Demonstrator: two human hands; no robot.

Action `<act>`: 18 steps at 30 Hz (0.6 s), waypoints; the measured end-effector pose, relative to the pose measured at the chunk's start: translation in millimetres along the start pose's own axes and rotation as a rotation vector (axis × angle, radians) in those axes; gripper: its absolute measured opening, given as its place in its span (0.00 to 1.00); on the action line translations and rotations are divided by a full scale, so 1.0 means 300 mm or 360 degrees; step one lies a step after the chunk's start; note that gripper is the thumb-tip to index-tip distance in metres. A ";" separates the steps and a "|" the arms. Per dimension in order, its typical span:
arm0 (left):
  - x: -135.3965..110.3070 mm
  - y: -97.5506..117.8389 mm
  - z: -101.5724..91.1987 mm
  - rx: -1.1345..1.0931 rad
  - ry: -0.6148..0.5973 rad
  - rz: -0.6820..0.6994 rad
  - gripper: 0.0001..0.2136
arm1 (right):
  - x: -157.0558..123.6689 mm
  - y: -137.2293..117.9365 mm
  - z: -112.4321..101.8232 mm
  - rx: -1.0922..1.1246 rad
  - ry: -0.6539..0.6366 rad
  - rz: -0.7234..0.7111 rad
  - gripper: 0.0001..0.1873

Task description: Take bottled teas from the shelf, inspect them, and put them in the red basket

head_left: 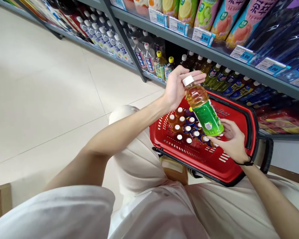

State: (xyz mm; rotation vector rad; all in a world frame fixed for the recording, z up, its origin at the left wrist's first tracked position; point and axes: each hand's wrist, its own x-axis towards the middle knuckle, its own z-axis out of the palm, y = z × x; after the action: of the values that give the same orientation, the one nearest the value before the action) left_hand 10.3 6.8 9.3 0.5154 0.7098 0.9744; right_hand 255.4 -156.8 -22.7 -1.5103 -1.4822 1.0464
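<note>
A tea-coloured drink bottle [203, 108] with a white cap and green label hangs tilted above a red shopping basket [229, 169]. My right hand [230, 137] grips its base between thumb and fingers. At the bottle's neck is my left hand [176, 84], its fingers stretched out flat behind the cap; whether the palm touches the bottle I cannot tell. Inside the basket stand several white-capped bottles [181, 119], upright and close together, partly hidden by the held bottle.
Shelves of drinks run along the far side, with a lower row of bottles [216, 74] just behind the basket. Price tags line the shelf edge [221, 49]. The basket's black handle [254, 122] lies at its right. Pale floor tiles [52, 99] extend left.
</note>
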 end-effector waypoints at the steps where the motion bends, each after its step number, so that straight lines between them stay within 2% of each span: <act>1: -0.004 -0.001 0.004 0.0000 -0.0019 0.0002 0.26 | -0.004 -0.007 0.001 0.0016 -0.0011 0.0003 0.36; 5: 0.002 -0.025 -0.001 0.0022 -0.0040 0.0017 0.24 | -0.019 -0.019 0.005 0.0167 -0.0060 0.0043 0.34; 11: 0.046 -0.082 -0.049 0.0101 0.0067 0.0065 0.19 | -0.015 -0.028 -0.012 0.0362 0.0038 0.0114 0.29; 14: 0.045 -0.087 -0.053 0.0255 0.0021 0.0092 0.16 | -0.011 -0.044 -0.030 0.0486 -0.0067 0.0233 0.27; 18: 0.026 -0.081 -0.038 0.0407 0.0024 0.0130 0.17 | -0.014 -0.050 -0.043 0.0685 -0.0194 0.0340 0.25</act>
State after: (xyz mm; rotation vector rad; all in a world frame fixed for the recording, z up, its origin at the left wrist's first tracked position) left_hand 18.3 2.9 -17.2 0.7662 0.8375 0.9697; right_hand 261.8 -160.0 -3.9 -1.3283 -1.0942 1.4988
